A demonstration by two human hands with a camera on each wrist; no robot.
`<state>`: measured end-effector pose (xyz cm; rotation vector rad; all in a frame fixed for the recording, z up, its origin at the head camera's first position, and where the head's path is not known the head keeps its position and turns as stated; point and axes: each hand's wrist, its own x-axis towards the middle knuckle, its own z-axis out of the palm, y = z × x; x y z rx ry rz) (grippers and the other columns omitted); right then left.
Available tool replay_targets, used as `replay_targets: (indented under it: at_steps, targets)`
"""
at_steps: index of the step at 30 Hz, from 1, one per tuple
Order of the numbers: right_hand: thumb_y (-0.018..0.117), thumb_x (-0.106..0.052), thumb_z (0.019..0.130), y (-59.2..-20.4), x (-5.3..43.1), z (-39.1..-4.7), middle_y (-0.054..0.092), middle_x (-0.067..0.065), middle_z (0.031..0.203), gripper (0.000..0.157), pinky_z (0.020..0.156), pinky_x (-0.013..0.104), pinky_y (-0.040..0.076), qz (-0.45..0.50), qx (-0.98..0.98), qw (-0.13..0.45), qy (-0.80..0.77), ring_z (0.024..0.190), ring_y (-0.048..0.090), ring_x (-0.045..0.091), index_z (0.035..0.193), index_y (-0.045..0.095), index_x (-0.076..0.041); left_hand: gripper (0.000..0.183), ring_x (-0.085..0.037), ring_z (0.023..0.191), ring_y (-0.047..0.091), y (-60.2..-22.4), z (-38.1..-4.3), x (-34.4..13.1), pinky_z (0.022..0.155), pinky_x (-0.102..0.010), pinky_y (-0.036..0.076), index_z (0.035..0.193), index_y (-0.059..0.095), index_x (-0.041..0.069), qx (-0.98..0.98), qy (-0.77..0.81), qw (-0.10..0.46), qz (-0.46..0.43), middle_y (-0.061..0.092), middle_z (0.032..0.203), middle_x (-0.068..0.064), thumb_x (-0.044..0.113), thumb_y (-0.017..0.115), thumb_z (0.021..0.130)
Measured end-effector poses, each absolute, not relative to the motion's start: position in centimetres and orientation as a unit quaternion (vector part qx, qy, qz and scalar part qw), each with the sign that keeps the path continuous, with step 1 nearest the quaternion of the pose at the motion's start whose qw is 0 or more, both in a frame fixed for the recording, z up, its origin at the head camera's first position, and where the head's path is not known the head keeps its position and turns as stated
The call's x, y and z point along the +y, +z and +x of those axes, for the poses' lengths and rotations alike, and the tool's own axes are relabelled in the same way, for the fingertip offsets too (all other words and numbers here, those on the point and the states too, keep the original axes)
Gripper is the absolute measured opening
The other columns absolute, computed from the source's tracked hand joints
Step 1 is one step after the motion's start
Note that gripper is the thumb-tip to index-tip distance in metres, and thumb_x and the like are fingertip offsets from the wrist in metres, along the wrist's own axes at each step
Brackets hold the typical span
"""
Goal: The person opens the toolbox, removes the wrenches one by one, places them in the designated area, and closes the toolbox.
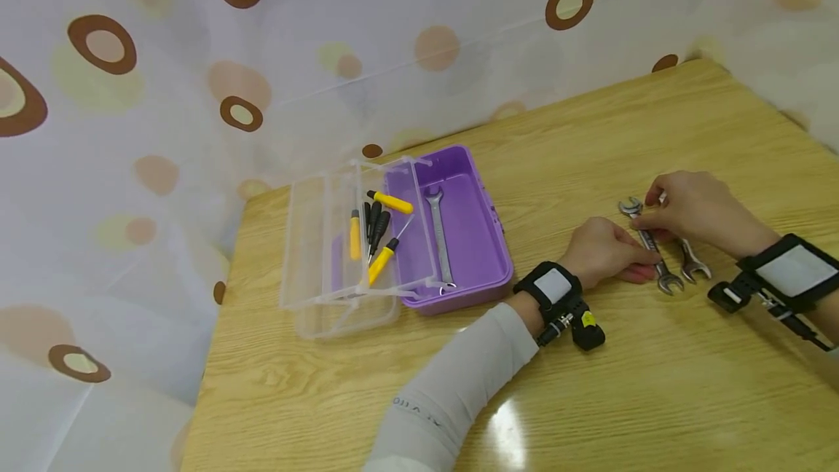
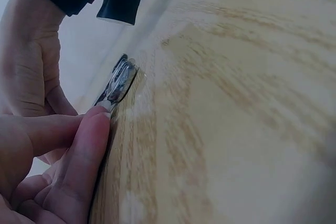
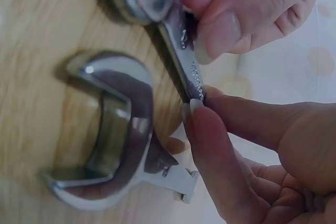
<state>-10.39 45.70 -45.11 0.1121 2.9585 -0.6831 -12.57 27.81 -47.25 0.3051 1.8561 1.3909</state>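
Note:
A chrome open-end wrench [image 1: 646, 240] lies between my hands on the right side of the table. My left hand [image 1: 606, 250] pinches its shaft toward the near jaw, thumb along the metal. Toward the far end, my right hand [image 1: 695, 210] pinches the same shaft with thumb and finger, as the right wrist view shows up close. A second open-end wrench [image 3: 134, 124] rests beside it on the wood, its far part hidden under my right hand. In the left wrist view, my left fingertips [image 2: 94, 135] are right at the tabletop.
Left of my hands stands an open purple toolbox [image 1: 475, 231] with a long wrench [image 1: 440, 235] inside. Its clear plastic lid and tray [image 1: 314, 239] lean out leftward, with several yellow and black screwdrivers [image 1: 383, 262]. Patterned cloth [image 1: 393, 35] hangs behind the table [image 1: 314, 392].

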Motion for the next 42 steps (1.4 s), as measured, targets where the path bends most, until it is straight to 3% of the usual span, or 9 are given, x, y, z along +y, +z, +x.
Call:
replay_targets:
  at_steps: [17,27,31,35,38,42]
  targets:
    - [0.078,-0.018,0.092,-45.3,44.8,-10.4,0.072,0.013,0.080,0.040,0.057,0.041,0.048,0.006,0.982,0.037,-0.186,0.065,0.063,0.023,0.109,0.062,0.014,0.011,-0.023,0.067,0.078,-47.8,-12.3,27.3,0.059,-0.027,0.062,0.083,0.078,0.001,0.722,0.564,0.382,0.121,0.077,0.073,-0.011,0.006,0.080,0.093]
    - [0.080,-0.016,0.090,-45.0,44.0,-11.2,0.069,0.009,0.077,0.026,0.053,0.039,0.044,-0.008,0.985,0.020,-0.168,0.062,0.058,0.023,0.096,0.065,0.005,0.010,-0.014,0.059,0.074,-48.0,-12.2,27.5,0.058,-0.024,0.060,0.083,0.078,0.005,0.723,0.572,0.365,0.126,0.076,0.069,-0.004,0.007,0.079,0.093]
    - [0.076,-0.027,0.096,-44.1,42.9,-12.2,0.068,0.006,0.076,0.033,0.053,0.037,0.043,0.000,0.980,0.020,-0.199,0.060,0.056,0.021,0.100,0.066,0.004,0.008,-0.016,0.062,0.076,-48.0,-12.3,27.7,0.059,-0.024,0.061,0.087,0.078,0.003,0.716,0.584,0.360,0.128,0.077,0.072,-0.005,0.005,0.077,0.095]
    - [0.068,-0.045,0.101,-42.5,41.2,-13.9,0.072,0.008,0.079,0.052,0.056,0.038,0.048,0.014,0.966,0.019,-0.256,0.065,0.064,0.023,0.113,0.066,0.006,0.011,-0.014,0.063,0.073,-47.4,-12.7,27.6,0.060,-0.024,0.061,0.089,0.080,-0.001,0.702,0.605,0.358,0.112,0.076,0.073,-0.004,0.006,0.075,0.096]
    - [0.062,-0.057,0.101,-40.8,40.4,-14.8,0.075,0.012,0.088,0.066,0.063,0.038,0.052,0.032,0.952,0.020,-0.305,0.072,0.070,0.025,0.125,0.063,0.005,0.019,-0.006,0.057,0.063,-46.6,-13.0,27.5,0.054,-0.020,0.054,0.082,0.080,0.006,0.740,0.578,0.320,0.131,0.072,0.066,0.003,0.018,0.077,0.096]
    - [0.058,-0.062,0.101,-38.6,39.8,-15.1,0.076,0.008,0.104,0.069,0.071,0.028,0.057,0.052,0.914,0.001,-0.403,0.081,0.073,0.013,0.135,0.061,-0.002,0.015,-0.001,0.060,0.063,-44.4,-13.8,27.0,0.056,-0.019,0.050,0.087,0.079,0.015,0.771,0.555,0.263,0.166,0.069,0.065,0.011,0.028,0.079,0.094]
